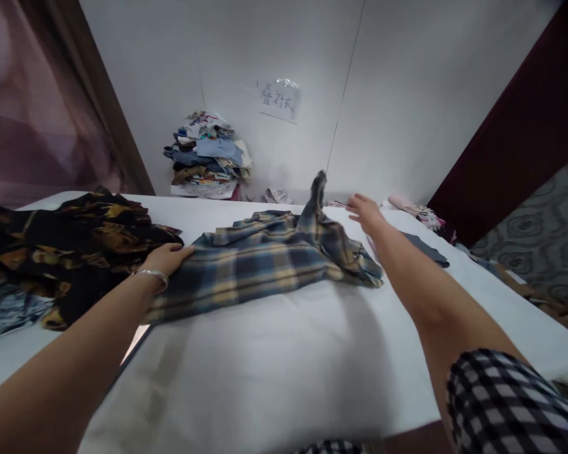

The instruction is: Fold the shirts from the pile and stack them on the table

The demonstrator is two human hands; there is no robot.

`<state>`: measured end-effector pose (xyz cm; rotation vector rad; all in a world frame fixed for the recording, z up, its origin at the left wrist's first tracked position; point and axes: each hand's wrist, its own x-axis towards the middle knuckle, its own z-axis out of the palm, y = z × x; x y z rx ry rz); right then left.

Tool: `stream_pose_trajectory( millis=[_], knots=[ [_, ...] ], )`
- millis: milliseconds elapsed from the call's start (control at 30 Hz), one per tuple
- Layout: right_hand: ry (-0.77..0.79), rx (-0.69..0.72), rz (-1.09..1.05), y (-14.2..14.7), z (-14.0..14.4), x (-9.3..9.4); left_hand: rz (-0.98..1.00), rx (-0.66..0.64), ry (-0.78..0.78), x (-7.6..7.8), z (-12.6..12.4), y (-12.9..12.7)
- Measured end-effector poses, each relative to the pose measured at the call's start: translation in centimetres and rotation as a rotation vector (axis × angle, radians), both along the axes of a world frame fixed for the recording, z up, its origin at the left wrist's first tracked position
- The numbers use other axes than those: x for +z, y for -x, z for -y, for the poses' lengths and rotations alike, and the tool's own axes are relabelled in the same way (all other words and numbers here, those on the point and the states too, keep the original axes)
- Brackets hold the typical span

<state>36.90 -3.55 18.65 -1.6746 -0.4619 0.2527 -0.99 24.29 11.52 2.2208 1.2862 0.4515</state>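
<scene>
A blue, grey and tan plaid shirt (pixel 260 265) lies sideways across the white table, partly bunched along its far edge. My left hand (pixel 166 257), with a bracelet at the wrist, grips the shirt's left end. At the right end, one piece of the cloth, apparently a sleeve, sticks up into the air. My right hand (pixel 366 213) is raised just right of that piece, apart from it, fingers spread and holding nothing. Beside my left hand a heap of black cloth with a gold-brown print (pixel 89 243) lies on the table.
A tall stack of folded clothes (pixel 211 154) stands against the wall at the back left. A paper sign (pixel 280 99) hangs above. Grey cloth (pixel 423 248) and pink cloth (pixel 409 208) lie on the right. Striped cloth (pixel 9 306) is at the far left. The white table (pixel 284 366) has its near edge below me.
</scene>
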Motion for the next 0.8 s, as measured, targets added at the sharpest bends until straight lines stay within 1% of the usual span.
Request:
stream_pose_trajectory(
  millis=[67, 133, 200, 267, 300, 333, 400, 433, 500, 600, 667, 700, 800],
  knots=[
    [0.118, 0.088, 0.091, 1.4, 1.6, -4.2, -0.135, 0.008, 0.001, -1.3, 0.1, 0.3],
    [0.262, 0.142, 0.212, 3.0, 4.5, -8.6, -0.206, -0.011, 0.003, -2.3, 0.9, 1.0],
    [0.409, 0.157, 0.327, 4.1, 7.8, -12.4, -0.244, -0.025, -0.038, -3.0, 1.9, 1.9],
    [0.49, 0.099, 0.449, 4.5, 10.4, -15.0, -0.276, -0.02, -0.061, -3.6, 2.9, 2.5],
    [0.504, 0.059, 0.48, 4.5, 11.3, -15.8, -0.29, -0.02, -0.07, -3.8, 3.3, 2.8],
    [0.495, 0.018, 0.47, 4.3, 12.0, -16.3, -0.302, -0.022, -0.085, -4.0, 3.7, 2.9],
    [0.443, -0.025, 0.363, 3.7, 12.7, -16.2, -0.309, -0.034, -0.128, -4.2, 4.3, 3.1],
    [0.412, -0.028, 0.297, 3.3, 13.0, -15.6, -0.299, -0.037, -0.149, -4.1, 4.6, 3.2],
    [0.357, -0.01, 0.204, 2.6, 14.0, -14.0, -0.249, -0.029, -0.174, -3.6, 4.9, 3.5],
    [0.34, 0.025, 0.154, 1.6, 17.5, -11.4, -0.131, 0.01, -0.166, -2.5, 5.6, 4.4],
    [0.417, 0.041, 0.127, 1.4, 20.7, -10.7, -0.084, -0.024, -0.143, -2.4, 6.3, 5.2],
    [0.476, 0.057, 0.112, 1.4, 22.2, -10.8, -0.09, -0.053, -0.125, -2.5, 6.8, 5.6],
    [0.623, 0.134, 0.053, 2.2, 25.6, -12.4, -0.198, -0.123, -0.067, -4.0, 8.4, 6.6]
  ],
)
